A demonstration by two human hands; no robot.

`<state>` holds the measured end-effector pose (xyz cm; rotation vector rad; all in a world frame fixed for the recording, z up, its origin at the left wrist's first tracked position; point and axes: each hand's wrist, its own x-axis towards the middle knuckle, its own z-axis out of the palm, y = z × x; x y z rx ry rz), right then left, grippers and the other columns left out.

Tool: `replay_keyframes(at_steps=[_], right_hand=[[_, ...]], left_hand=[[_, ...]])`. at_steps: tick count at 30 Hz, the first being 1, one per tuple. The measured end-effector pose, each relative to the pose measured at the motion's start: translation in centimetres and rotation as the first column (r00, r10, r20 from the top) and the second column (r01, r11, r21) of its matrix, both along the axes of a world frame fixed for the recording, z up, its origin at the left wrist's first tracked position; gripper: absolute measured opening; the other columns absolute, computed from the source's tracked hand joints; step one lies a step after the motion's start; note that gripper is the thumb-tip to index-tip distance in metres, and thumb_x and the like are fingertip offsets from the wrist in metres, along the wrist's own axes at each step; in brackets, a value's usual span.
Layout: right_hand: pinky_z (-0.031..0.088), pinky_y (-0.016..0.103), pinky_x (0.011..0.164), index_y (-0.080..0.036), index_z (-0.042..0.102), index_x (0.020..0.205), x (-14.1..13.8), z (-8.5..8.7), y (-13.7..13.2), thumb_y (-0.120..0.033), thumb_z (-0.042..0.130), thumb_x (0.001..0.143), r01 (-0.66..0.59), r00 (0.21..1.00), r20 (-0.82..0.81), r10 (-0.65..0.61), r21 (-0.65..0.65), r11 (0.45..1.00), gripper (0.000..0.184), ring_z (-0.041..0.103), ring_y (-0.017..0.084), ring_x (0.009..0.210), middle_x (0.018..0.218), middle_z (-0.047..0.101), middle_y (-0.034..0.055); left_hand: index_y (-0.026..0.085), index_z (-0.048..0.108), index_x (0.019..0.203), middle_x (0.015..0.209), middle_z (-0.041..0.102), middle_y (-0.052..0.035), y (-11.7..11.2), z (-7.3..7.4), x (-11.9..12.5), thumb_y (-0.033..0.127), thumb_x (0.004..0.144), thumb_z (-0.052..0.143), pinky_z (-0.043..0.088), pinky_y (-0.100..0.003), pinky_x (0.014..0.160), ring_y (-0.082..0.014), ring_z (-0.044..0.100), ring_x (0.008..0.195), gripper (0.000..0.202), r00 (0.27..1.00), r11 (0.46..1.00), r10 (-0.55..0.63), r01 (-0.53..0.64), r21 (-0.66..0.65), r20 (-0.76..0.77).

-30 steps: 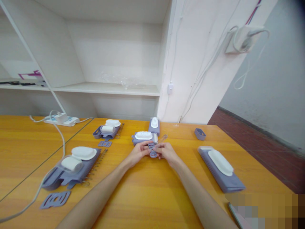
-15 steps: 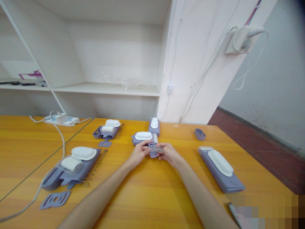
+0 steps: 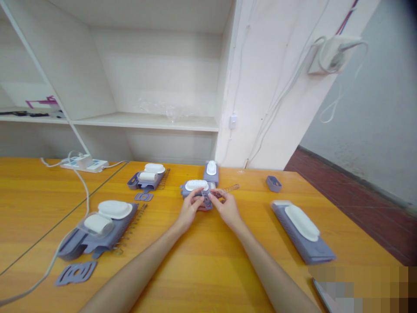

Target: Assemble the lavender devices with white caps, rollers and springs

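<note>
My left hand (image 3: 190, 210) pinches a thin grey-purple slotted plate (image 3: 207, 201) between thumb and fingers. My right hand (image 3: 227, 209) is closed close beside the plate, with a thin coil spring (image 3: 232, 188) sticking out from its fingers to the upper right. The fingertips partly hide the spring's near end and the plate. Just behind my left fingers lies a grey-purple case with a white bristled oval brush head (image 3: 196, 185). A second case with a white oval top (image 3: 211, 168) lies farther back.
At left are two more part sets, a near case (image 3: 119, 228) and a far one (image 3: 153, 179), each with a slotted plate and spring. On the right lie a case (image 3: 301, 230) and a small purple-grey cup (image 3: 273, 184). A power strip (image 3: 85, 163) and cable run along the left.
The slotted plate has tilted from upright and shifted slightly left, towards the case. The spring, earlier bunched at my right fingers, now stretches out to the upper right.
</note>
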<state>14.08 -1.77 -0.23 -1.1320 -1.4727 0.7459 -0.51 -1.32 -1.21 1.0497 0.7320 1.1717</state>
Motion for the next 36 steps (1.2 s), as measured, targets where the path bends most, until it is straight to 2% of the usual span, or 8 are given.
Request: replay_keyframes(at_steps=[8, 10, 12, 16, 18, 21, 25, 36], right_hand=[[0.049, 0.030, 0.066, -0.013, 0.053, 0.113, 0.2, -0.1, 0.5, -0.039, 0.064, 0.073, -0.016, 0.990, -0.139, 0.003, -0.090, 0.996, 0.048, 0.061, 0.017, 0.071, 0.077, 0.066, 0.0045], [0.049, 0.031, 0.068, -0.015, 0.044, 0.123, 0.6, -0.1, 0.3, -0.037, 0.055, 0.080, 0.127, 0.987, -0.101, -0.125, 0.016, 0.992, 0.049, 0.061, 0.017, 0.074, 0.087, 0.065, 0.0071], [0.049, 0.036, 0.075, -0.016, 0.032, 0.133, 1.1, 0.0, 0.0, -0.028, 0.051, 0.082, 0.312, 0.944, 0.036, -0.327, 0.220, 0.924, 0.055, 0.059, 0.020, 0.090, 0.112, 0.056, 0.0143], [0.025, 0.053, 0.102, -0.026, 0.042, 0.129, 2.1, 0.6, -0.6, -0.013, 0.052, 0.078, 0.256, 0.638, 0.499, -0.586, 0.581, 0.773, 0.053, 0.029, 0.030, 0.130, 0.143, 0.027, 0.0131], [0.013, 0.056, 0.105, -0.028, 0.053, 0.118, 2.4, 0.9, -0.6, -0.013, 0.052, 0.081, 0.157, 0.494, 0.644, -0.584, 0.595, 0.788, 0.040, 0.026, 0.030, 0.131, 0.141, 0.034, 0.0092], [0.011, 0.053, 0.105, -0.025, 0.059, 0.107, 2.8, 0.9, -0.2, -0.016, 0.050, 0.084, 0.106, 0.398, 0.739, -0.544, 0.551, 0.827, 0.026, 0.041, 0.025, 0.119, 0.114, 0.058, 0.0079], [0.026, 0.040, 0.095, -0.022, 0.059, 0.106, 2.9, 0.6, 0.0, -0.019, 0.047, 0.088, 0.108, 0.347, 0.808, -0.477, 0.470, 0.876, 0.022, 0.052, 0.020, 0.089, 0.084, 0.063, 0.0049], [0.028, 0.031, 0.075, -0.019, 0.058, 0.108, 1.8, 0.9, -0.5, -0.017, 0.045, 0.088, 0.013, 0.304, 0.855, -0.421, 0.439, 0.899, 0.025, 0.049, 0.020, 0.084, 0.083, 0.060, 0.0072]], left_hand=[[0.016, 0.052, 0.110, 0.089, 0.066, -0.0071, 0.1, 0.0, -0.3, 0.037, 0.072, 0.068, 0.052, -0.027, 0.068, -0.0153, 0.063, 0.074, 0.045, 1.000, 0.999, -0.029, 0.029, 0.029, -0.010], [0.017, 0.052, 0.104, 0.081, 0.064, -0.0034, 0.1, -0.2, -0.2, 0.038, 0.073, 0.067, 0.052, -0.027, 0.064, -0.0129, 0.062, 0.066, 0.040, 1.000, 0.999, 0.023, -0.023, 0.031, -0.002], [0.018, 0.051, 0.101, 0.073, 0.060, 0.0007, 0.0, -0.2, -0.1, 0.039, 0.074, 0.066, 0.052, -0.025, 0.061, -0.0109, 0.059, 0.061, 0.037, 0.997, 0.995, 0.083, -0.082, 0.053, -0.008], [0.018, 0.051, 0.102, 0.068, 0.052, 0.0042, -0.4, 0.1, 0.4, 0.036, 0.073, 0.067, 0.048, -0.020, 0.055, -0.0080, 0.053, 0.058, 0.038, 0.990, 0.983, 0.132, -0.126, 0.132, -0.041], [0.017, 0.052, 0.102, 0.068, 0.049, 0.0045, -0.5, 0.2, 0.5, 0.035, 0.072, 0.068, 0.046, -0.018, 0.052, -0.0073, 0.050, 0.058, 0.038, 0.989, 0.979, 0.136, -0.126, 0.162, -0.055], [0.017, 0.053, 0.102, 0.065, 0.046, 0.0055, -0.6, 0.3, 0.7, 0.034, 0.073, 0.067, 0.044, -0.017, 0.051, -0.0069, 0.048, 0.057, 0.036, 0.989, 0.975, 0.130, -0.114, 0.188, -0.074], [0.016, 0.054, 0.100, 0.065, 0.046, 0.0049, -0.6, 0.2, 0.7, 0.036, 0.074, 0.065, 0.043, -0.017, 0.051, -0.0069, 0.047, 0.056, 0.034, 0.986, 0.971, 0.144, -0.123, 0.203, -0.088], [0.015, 0.059, 0.093, 0.063, 0.048, 0.0030, -0.8, 0.4, 0.8, 0.041, 0.078, 0.059, 0.040, -0.018, 0.049, -0.0083, 0.045, 0.056, 0.031, 0.931, 0.924, 0.309, -0.244, 0.296, -0.197]])
